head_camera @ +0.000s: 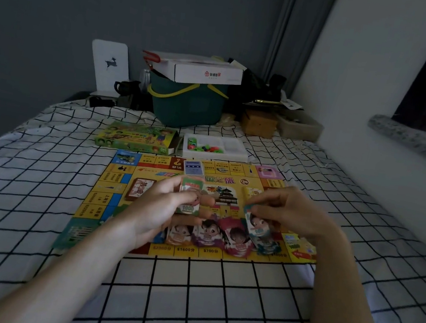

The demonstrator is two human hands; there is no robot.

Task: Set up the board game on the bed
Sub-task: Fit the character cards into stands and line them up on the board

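1. Game board [234,176] flat on the checked bed [185,296], mid-frame.
2. Left hand [159,208] gripping a stack of play money [190,196] (top note marked 1000).
3. Right hand [289,215] pinching one note [256,224] above character cards [208,234] along the board's lower edge.
4. Game box [137,138] and parts tray [215,147] just above the board.
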